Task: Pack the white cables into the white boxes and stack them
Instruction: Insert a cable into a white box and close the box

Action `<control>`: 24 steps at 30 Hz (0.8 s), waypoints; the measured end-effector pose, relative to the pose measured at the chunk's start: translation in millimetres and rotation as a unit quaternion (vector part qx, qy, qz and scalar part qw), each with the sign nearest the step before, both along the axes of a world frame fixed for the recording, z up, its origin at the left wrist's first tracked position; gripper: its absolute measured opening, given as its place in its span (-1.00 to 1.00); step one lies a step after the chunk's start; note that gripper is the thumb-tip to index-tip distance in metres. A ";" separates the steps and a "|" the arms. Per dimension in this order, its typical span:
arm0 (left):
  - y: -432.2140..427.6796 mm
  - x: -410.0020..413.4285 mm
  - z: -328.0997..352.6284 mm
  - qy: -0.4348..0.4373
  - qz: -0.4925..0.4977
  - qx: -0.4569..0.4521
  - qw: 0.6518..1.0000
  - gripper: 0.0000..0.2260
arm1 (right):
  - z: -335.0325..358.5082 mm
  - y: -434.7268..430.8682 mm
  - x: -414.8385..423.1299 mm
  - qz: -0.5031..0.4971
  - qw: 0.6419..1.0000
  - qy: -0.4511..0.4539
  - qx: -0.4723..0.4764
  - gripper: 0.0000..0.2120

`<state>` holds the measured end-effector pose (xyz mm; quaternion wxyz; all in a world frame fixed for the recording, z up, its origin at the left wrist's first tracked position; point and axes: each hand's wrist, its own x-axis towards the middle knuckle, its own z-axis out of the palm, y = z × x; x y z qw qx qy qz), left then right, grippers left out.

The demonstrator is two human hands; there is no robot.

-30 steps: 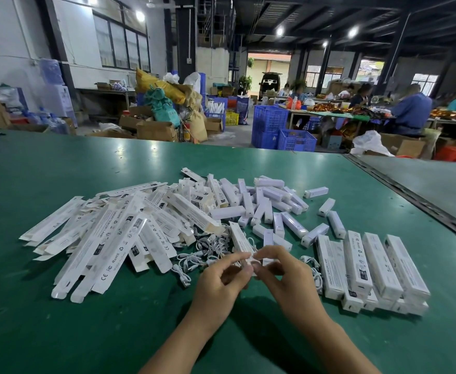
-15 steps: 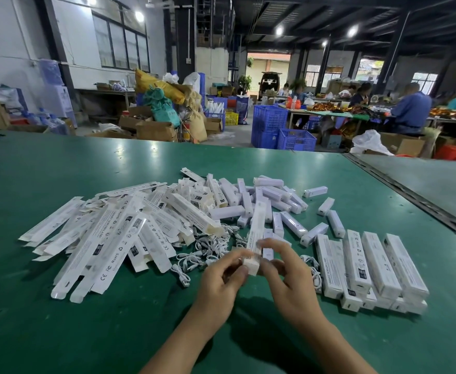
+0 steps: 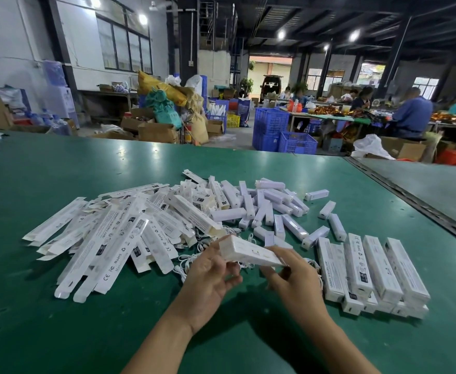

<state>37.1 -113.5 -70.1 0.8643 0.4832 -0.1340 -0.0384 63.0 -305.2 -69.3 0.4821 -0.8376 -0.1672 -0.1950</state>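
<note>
- Head view: left hand (image 3: 208, 276) grips the left end of a white box (image 3: 249, 251), fingers curled under it.
- Right hand (image 3: 295, 279) pinches the same box at its right end; hands close, not touching.
- Box is held off the green worktop (image 3: 59, 333), lengthwise left to right, right end tilted lower, mid-width toward the front edge. Cannot tell whether its flaps are closed.
- Loose white cables (image 3: 185, 265) lie tangled on the worktop just behind and left of the hands.
- Flat boxes (image 3: 108, 238), unfolded, printed, are heaped left of centre and overlap.
- Small white cases (image 3: 270, 209) are scattered mid-worktop, behind the hands.
- Packed boxes (image 3: 369, 268) sit side by side in two layers, right of the right hand, toward the right edge.
- Blue crates (image 3: 297, 143) are on the floor past the far edge.
</note>
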 end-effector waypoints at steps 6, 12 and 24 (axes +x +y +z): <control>-25.0 -6.3 -8.6 -0.027 0.105 0.180 0.978 -0.65 | -1.0 7.5 -6.1 0.053 0.998 -0.005 -0.032 -0.53; -22.9 5.7 -3.1 0.088 0.267 0.110 0.953 -0.88 | -7.2 3.5 -1.2 0.007 0.994 0.009 -0.110 -0.53; -14.7 7.8 7.2 0.150 0.286 -0.022 0.946 -0.86 | -17.8 6.6 12.0 -0.092 0.915 0.140 -0.366 -0.46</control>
